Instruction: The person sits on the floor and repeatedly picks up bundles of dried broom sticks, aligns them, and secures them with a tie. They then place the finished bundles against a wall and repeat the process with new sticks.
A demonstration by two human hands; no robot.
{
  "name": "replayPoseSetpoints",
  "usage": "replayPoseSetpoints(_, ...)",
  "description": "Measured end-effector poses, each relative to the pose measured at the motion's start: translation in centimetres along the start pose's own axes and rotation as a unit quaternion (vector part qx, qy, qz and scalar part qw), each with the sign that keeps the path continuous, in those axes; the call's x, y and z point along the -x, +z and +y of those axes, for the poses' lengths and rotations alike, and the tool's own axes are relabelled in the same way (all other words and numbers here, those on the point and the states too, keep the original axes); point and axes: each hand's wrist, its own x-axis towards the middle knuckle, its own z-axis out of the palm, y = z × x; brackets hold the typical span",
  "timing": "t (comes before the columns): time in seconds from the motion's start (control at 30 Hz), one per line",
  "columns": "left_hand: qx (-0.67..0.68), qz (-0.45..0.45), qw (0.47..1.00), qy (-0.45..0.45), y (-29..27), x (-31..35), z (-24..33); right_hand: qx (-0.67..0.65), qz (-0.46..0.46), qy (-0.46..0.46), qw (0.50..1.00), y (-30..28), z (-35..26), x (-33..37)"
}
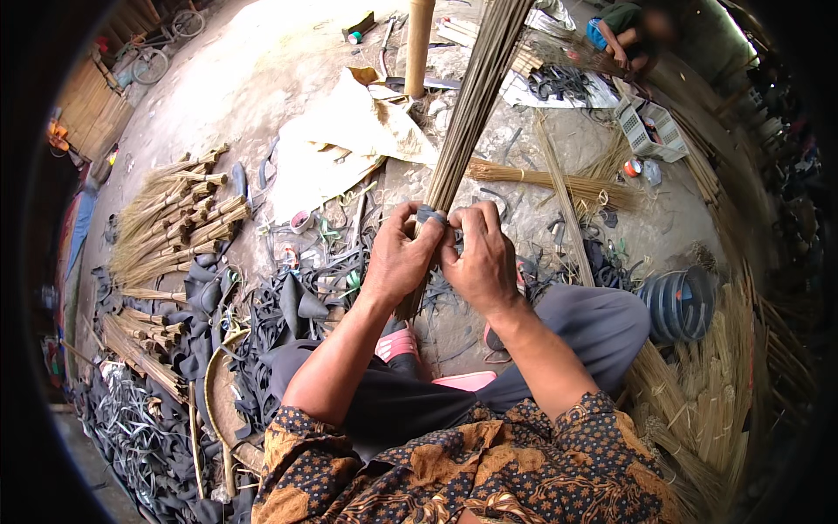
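A long bundle of thin brown sticks (476, 105) stands tilted in front of me, its top leaning away to the right and its lower end between my legs. Around it, at hand height, runs a dark grey rubber strip (428, 215). My left hand (401, 262) is closed round the bundle from the left, thumb against the strip. From the other side my right hand (485, 260) pinches at the strip by the bundle's right edge, fingers curled. The exact fingertip grip is partly hidden.
Tied stick bundles (179, 214) lie at the left, above heaped dark rubber scraps (288, 301). Beyond are a pale sheet (336, 144) and a wooden post (419, 48). At right are a dark ribbed bucket (679, 304), loose bristles (698, 393), a plastic crate (650, 129) and a crouching person (624, 35).
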Motion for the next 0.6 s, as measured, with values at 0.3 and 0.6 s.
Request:
replayPoseSetpoints(0.3,0.06,-0.049,0.996,0.042,0.0,0.4,1.3,-0.059,-0.068,-0.058,0.994,-2.5,2.4,-1.5)
replayPoseSetpoints(0.6,0.158,-0.008,0.98,0.125,0.6,-0.2,5.2,-0.151,-0.133,0.181,0.963,0.4,-1.1,5.9)
